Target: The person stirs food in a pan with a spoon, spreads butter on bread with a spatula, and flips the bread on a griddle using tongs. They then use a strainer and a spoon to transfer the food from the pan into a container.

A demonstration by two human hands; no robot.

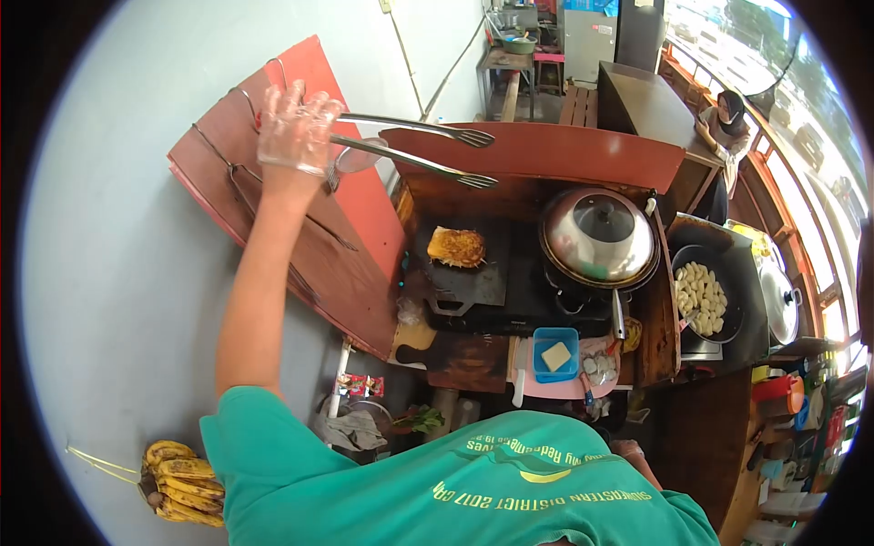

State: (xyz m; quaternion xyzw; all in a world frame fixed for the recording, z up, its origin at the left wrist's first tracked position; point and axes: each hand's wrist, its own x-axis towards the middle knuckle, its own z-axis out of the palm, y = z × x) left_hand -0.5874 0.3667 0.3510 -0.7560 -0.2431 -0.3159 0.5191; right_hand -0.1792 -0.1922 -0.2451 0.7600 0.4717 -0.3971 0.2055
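My left hand [296, 132], in a clear plastic glove, is raised at the red board on the wall. Its fingers are closed around the handle end of metal tongs [414, 164]. The two slotted tips point right and stand apart, with nothing between them. Metal hooks and hanging utensils [241, 173] are on the board beside this hand. Below the tongs, a browned slice of bread [457, 247] lies on a flat dark griddle plate [487, 284] on the stove. A bit of my right arm shows by the shirt's edge; its hand is hidden.
A lidded pan [601, 237] stands right of the bread, its handle toward me. Nearer are a blue container [544, 373] with a pale block, a knife and a dark cutting board [466, 362]. Pale pieces fill a wok [719, 318]. Another person [726, 141] is beyond.
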